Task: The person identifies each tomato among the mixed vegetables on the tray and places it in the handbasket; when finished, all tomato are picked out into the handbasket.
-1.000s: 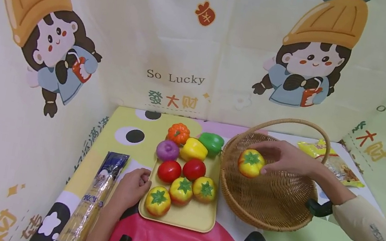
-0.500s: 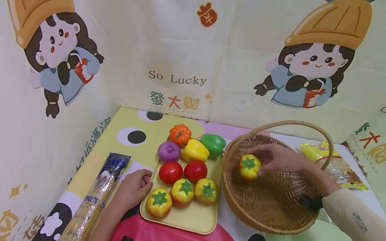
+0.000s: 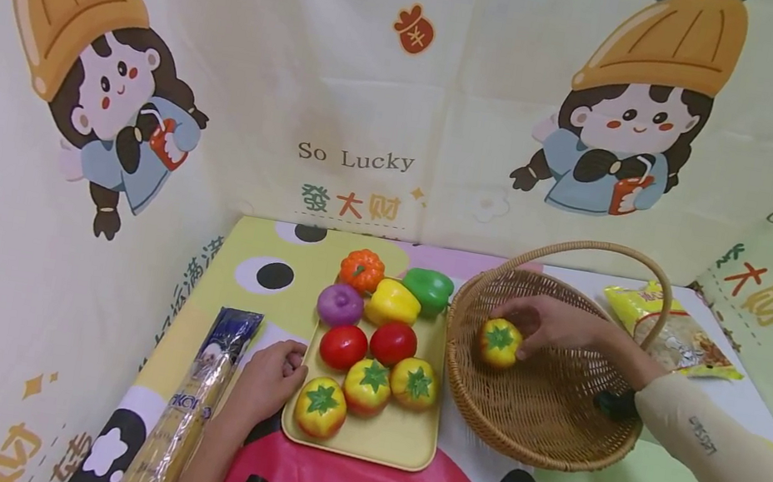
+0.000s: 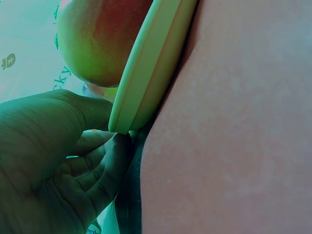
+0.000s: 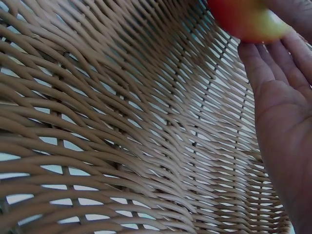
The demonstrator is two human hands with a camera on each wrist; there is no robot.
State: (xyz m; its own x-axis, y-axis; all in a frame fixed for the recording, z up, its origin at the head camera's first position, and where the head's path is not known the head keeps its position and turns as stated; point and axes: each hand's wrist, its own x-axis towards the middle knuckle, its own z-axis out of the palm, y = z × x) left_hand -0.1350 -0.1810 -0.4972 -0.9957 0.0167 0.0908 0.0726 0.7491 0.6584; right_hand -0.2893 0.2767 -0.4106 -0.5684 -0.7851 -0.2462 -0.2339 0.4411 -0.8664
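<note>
My right hand (image 3: pixel 555 327) reaches under the handle into the wicker basket (image 3: pixel 533 416) and holds a yellow-red fruit with a green star-shaped top (image 3: pixel 499 342) between thumb and fingers. In the right wrist view the fruit (image 5: pixel 248 19) is by the woven wall (image 5: pixel 146 122); whether it touches is unclear. My left hand (image 3: pixel 268 381) pinches the left rim of a pale yellow tray (image 3: pixel 392 443), thumb above and fingers below, as the left wrist view shows at the rim (image 4: pixel 146 73). On the tray are several like fruits (image 3: pixel 321 407) and two red tomatoes (image 3: pixel 394 343).
At the tray's far end are an orange pumpkin (image 3: pixel 362 270), a purple onion (image 3: pixel 340 304), a yellow pepper (image 3: pixel 393 303) and a green pepper (image 3: pixel 427 292). A pasta packet (image 3: pixel 185 411) lies left of my left arm. Behind the basket lies a yellow-topped bag (image 3: pixel 675 333).
My right hand has lowered the yellow-red fruit a little deeper into the basket, still holding it. The left hand keeps its grip on the tray's rim.
</note>
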